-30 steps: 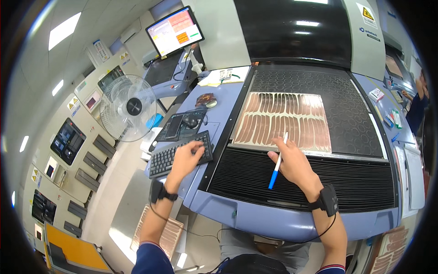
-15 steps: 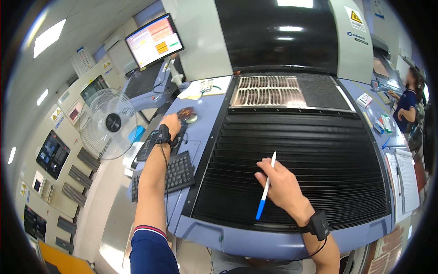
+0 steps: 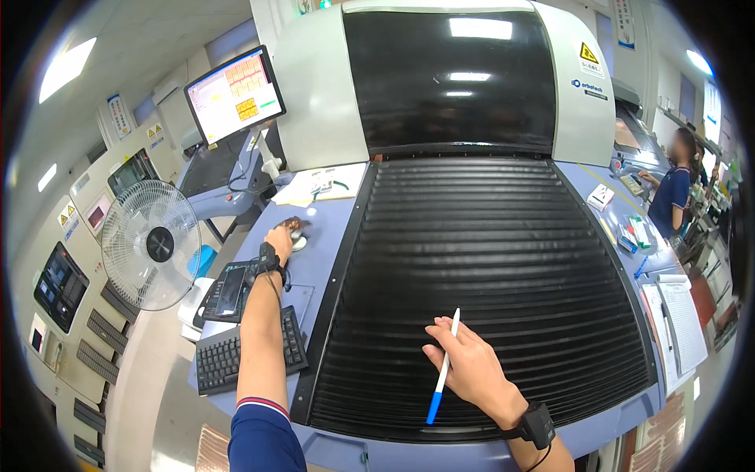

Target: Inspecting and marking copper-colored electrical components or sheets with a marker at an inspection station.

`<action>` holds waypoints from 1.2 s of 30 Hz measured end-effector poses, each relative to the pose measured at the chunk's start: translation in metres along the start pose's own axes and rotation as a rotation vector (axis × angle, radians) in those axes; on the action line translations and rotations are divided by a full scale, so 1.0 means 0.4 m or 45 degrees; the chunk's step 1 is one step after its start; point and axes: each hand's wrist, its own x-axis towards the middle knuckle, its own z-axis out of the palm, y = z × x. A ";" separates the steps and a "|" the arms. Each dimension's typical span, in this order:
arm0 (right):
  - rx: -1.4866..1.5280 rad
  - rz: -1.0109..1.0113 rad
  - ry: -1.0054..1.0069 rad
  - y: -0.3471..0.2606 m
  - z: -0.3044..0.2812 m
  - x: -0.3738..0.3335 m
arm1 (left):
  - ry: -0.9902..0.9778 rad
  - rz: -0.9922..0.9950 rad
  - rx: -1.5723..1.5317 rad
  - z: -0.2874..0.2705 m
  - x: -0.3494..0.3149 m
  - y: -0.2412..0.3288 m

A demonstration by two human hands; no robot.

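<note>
Gripping white-blue pen [image 3: 445,363], right hand [image 3: 474,367] over black bellows [image 3: 472,244]; left hand [image 3: 279,238] at brown packet [image 3: 294,223] on worktop [image 3: 326,228], grip unclear. Bellows reach machine hood [image 3: 314,102], apparently fully extended; remaining steps can't tell.

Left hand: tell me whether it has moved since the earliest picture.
Yes: the left hand has gone from over the keyboard to beyond it, up by the brown packet.
</note>
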 end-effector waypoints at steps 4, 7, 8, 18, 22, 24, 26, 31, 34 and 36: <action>0.003 -0.027 0.013 0.014 0.012 -0.004 | 0.382 -0.094 -0.056 -0.044 0.044 0.021; 0.004 0.018 0.046 0.006 -0.007 0.007 | 0.645 0.191 -0.148 -0.160 0.015 0.114; 0.009 0.013 0.061 0.010 -0.008 0.004 | 0.574 0.224 -0.422 -0.183 -0.018 0.144; 1.221 0.565 0.418 0.036 0.023 0.007 | -0.432 0.016 -1.984 -0.332 -0.686 0.426; 1.502 0.728 0.174 0.026 -0.044 0.029 | -0.615 -0.072 -2.130 -0.349 -0.759 0.405; 1.427 0.676 -0.003 0.044 -0.066 0.032 | -0.777 -0.134 -2.369 -0.326 -0.750 0.381; 1.378 0.658 -0.077 0.036 -0.070 0.046 | -0.732 -0.101 -2.296 -0.293 -0.755 0.360; 1.344 0.706 -0.083 0.043 -0.059 0.027 | -0.713 -0.016 -2.201 -0.281 -0.776 0.354; 1.265 0.690 -0.080 0.055 -0.048 0.021 | -0.789 0.006 -2.187 -0.277 -0.772 0.353; 1.317 0.706 -0.065 0.042 -0.041 0.020 | -0.755 0.001 -2.154 -0.277 -0.789 0.359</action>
